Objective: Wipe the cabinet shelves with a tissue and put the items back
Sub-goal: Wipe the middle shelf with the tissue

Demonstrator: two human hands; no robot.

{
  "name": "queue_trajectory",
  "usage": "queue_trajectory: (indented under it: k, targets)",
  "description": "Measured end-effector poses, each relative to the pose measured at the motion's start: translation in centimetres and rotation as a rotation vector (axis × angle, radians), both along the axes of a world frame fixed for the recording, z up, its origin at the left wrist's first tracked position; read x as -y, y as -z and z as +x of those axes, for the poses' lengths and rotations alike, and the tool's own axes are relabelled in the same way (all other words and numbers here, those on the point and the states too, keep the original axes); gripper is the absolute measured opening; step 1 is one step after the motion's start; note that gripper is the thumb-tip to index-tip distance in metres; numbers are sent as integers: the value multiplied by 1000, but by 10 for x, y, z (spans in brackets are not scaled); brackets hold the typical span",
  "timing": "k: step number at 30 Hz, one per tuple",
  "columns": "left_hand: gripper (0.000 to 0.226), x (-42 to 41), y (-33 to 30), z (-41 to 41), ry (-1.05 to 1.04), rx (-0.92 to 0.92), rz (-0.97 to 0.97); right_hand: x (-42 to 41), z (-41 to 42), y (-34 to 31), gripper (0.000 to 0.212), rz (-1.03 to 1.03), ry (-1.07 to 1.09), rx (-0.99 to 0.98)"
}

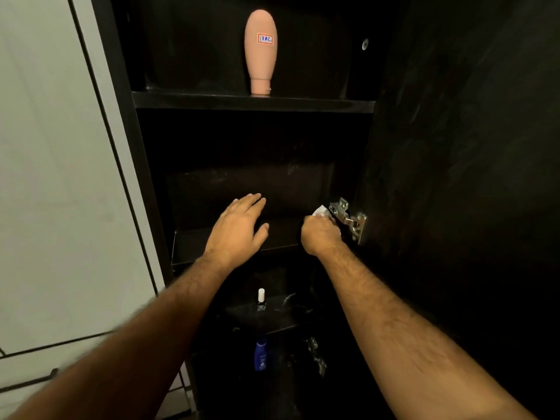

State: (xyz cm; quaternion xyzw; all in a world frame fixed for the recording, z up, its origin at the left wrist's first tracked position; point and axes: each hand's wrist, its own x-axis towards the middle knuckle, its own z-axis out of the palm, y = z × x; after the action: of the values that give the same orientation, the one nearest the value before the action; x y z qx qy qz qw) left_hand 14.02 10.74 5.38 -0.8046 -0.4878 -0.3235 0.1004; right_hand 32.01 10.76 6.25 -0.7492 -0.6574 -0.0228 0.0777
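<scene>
Right hand [321, 234] is curled around a wad of white tissue [320, 211], fingers clamped on it, working the far right corner of the middle shelf [212, 244] in the centre of the frame, hard up against the metal door hinge [348, 219]. Left hand [239, 228] is flat, fingers straight and slightly spread, hovering over or resting on the same shelf left of centre; can't tell which.

Step in hand, as I read it: wiping the middle shelf, right corner.

How to do it well:
- Keep the tissue bunched so it doesn't snag on the hinge plate or its screws.
- Sweep from the back corner toward the front lip, then left, so dust comes out rather than packing into the corner.
- Left hand is in the sweep path, so lift it before the pass goes left.

Edges and room:
- Middle shelf is bare, full width is free for strokes.
- Right limit: hinge and open dark door [454, 177]. Left limit: cabinet side panel [145, 177].
- Upper shelf [254, 103] overhead caps vertical room; pink lotion bottle [260, 53] stands cap-down on it at top centre, tall, likely tippy.
- Lower centre: nail polish bottle [261, 300] on the shelf below, blue lotion bottle [260, 354] one level further down. Both well clear of the hands.
</scene>
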Motion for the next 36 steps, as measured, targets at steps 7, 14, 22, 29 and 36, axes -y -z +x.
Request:
queue_trajectory:
  k: [7,14,22,29,36]
  targets:
    - [54,-15,-6,-11,95,1,1,-14,9,-9,14,212,19,-617]
    - [53,-19,2,-11,208,10,-18,-26,11,-83,11,834,236,-972]
    - [52,-20,6,-12,286,2,-18,-51,-7,-128,14,966,449,-734]
    - [53,-20,12,-13,268,-17,-2,-52,-6,-91,14,833,363,-397]
    - [58,-22,14,-10,236,-31,-74,-41,-38,-13,46,461,368,-628]
